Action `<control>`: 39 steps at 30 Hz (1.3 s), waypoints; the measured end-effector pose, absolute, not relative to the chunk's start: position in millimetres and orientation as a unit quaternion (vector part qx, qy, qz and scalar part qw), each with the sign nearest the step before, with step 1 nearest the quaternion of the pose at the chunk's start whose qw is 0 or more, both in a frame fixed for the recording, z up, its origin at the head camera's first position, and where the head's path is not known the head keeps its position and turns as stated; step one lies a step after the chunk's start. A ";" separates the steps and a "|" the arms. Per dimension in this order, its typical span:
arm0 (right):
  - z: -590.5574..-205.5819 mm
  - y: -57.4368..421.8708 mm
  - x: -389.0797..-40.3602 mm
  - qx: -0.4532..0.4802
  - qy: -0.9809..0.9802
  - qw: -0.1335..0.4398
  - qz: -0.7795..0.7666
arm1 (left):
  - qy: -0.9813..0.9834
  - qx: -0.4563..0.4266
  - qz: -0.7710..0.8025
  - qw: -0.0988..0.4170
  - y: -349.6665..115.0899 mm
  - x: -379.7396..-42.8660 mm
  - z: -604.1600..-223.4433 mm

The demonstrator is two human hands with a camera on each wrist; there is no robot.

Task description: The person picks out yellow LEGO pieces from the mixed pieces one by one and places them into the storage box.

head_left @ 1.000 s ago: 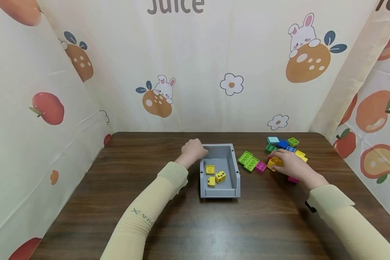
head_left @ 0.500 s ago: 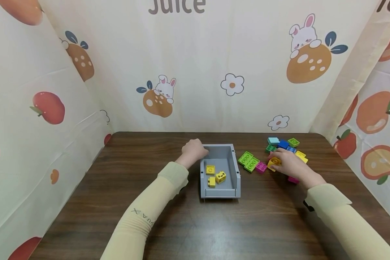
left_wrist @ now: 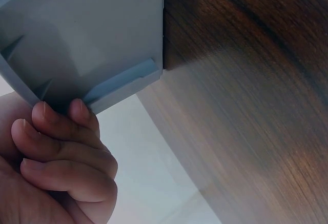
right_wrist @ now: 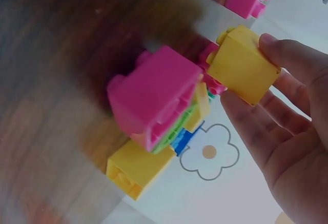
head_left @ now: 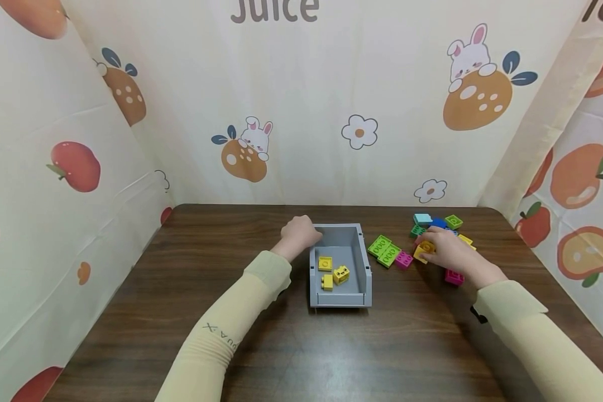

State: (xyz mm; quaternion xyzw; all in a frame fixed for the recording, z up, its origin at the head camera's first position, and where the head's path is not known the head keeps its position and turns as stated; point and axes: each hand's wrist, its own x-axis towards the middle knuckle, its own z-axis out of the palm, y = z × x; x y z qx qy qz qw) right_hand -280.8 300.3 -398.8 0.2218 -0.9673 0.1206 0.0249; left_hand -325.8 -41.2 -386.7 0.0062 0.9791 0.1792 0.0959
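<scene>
A grey open-fronted storage bin stands mid-table with several yellow toy building blocks inside, one of them a block with a printed face. At its back left corner my left hand grips the wall, and the left wrist view shows the curled fingers against the edge. Over the loose pile at the right, my right hand pinches a yellow building block between thumb and fingers. Part of the pile is hidden under that hand.
Two lime-green plates and a magenta block lie between bin and pile. Another magenta block sits near my right wrist. Light blue, green and blue blocks lie behind. A printed curtain hangs along the table's back edge.
My right hand and the yellow block have shifted very slightly, showing more of the magenta block near the wrist. The left hand and the bin stay in place.
</scene>
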 end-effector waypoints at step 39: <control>-343.3 274.8 -286.0 0.246 -0.959 0.056 0.127 | 0.980 0.007 0.178 0.093 -41.7 -325.4 -385.6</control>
